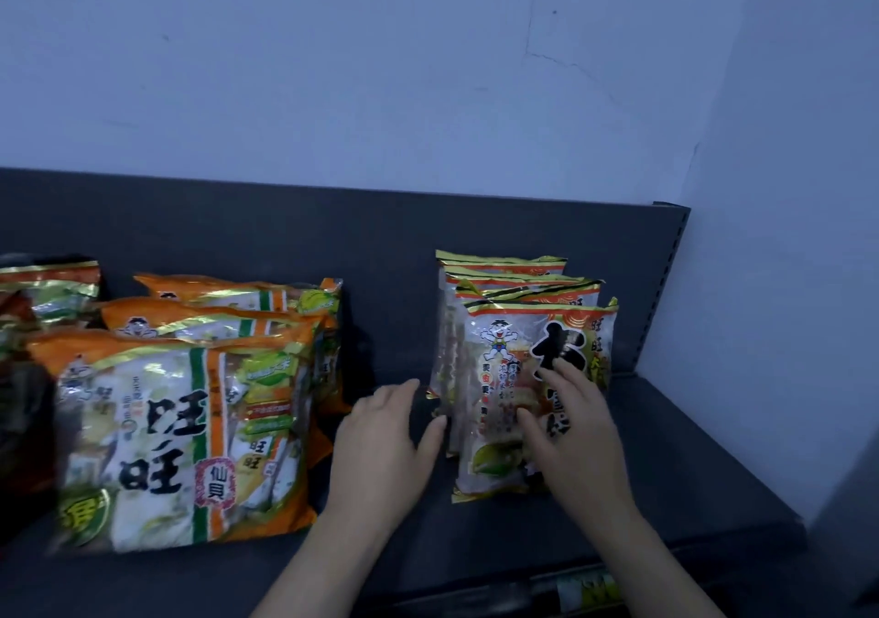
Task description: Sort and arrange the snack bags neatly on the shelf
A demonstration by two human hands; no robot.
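While my right hand presses spread fingers on the front bag near the right end of the shelf, my left hand hovers just beside it, fingers straight.

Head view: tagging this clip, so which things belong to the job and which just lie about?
Job: gold-topped bags, orange bags, far-left bags, shelf, left hand, right hand.
Lying about: wall, yellow packet below.

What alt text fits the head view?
A person's right hand rests spread on the front bag of a row of small snack bags standing on a dark shelf; left hand open beside the row. Larger orange bags stand further left.
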